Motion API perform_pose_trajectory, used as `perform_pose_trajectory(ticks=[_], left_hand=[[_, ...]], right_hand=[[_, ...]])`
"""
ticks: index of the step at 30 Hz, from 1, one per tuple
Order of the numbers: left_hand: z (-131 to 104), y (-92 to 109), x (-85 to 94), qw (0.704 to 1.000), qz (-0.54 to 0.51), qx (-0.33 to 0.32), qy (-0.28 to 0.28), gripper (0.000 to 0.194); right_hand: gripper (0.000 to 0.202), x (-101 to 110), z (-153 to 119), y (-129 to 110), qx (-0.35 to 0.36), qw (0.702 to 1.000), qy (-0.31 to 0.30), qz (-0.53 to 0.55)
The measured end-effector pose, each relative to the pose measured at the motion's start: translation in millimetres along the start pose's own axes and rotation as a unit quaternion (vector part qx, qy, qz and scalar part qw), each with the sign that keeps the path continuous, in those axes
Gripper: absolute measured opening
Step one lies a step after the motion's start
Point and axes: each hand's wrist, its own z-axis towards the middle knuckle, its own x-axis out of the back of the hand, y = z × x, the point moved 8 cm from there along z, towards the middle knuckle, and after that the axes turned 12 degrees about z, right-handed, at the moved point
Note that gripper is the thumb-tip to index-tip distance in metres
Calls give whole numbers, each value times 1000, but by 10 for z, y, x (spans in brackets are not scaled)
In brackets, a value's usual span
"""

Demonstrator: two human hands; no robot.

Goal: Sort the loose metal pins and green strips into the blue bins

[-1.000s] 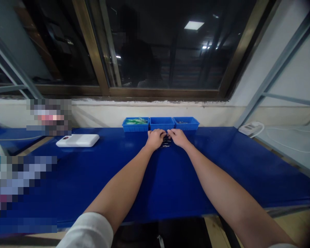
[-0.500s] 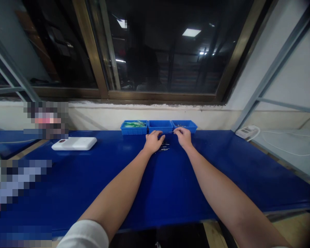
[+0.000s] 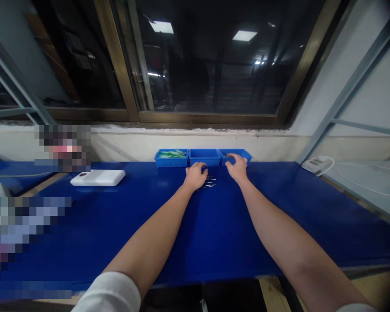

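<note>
My left hand (image 3: 195,177) rests on the blue table, thumb and curved fingers apart, with nothing seen in it. Just to its right lie several thin metal pins (image 3: 209,186), partly hidden by the hand. My right hand (image 3: 238,168) reaches over the front rim of the right blue bin (image 3: 248,158); its thumb and forefinger are apart. Some thin metal pieces show inside that bin near the fingertips, too small to make out well. Beside it stand the middle blue bin (image 3: 204,162) and the left blue bin (image 3: 171,162), which holds green-and-white packets (image 3: 173,154).
A white power bank (image 3: 98,178) lies on the table (image 3: 211,238) at the left. At the right edge is a white power strip (image 3: 316,164) with a cable. Behind the bins are a wall and a dark window; metal posts rise at both sides.
My right hand has moved right and forward, from in front of the bins to over the right bin. The thin pin it pinched no longer shows between its fingers. My left hand stays by the pins.
</note>
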Motion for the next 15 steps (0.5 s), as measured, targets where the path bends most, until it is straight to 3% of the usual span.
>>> perform_pose_trajectory(ticks=[5,9,15], left_hand=[[8,-5,-9,1000,-2,-3,-1,27],[21,-22,-29,1000,1,-1,-5,27],[27,-60,-53,1000,17,10,-19,28]], right_hand=[[47,-78,15,92,-21,999,-30,-11],[34,-96,-9,-60,60,998,-29,23],[8,-473,-247,-278,107,958,-259,58]])
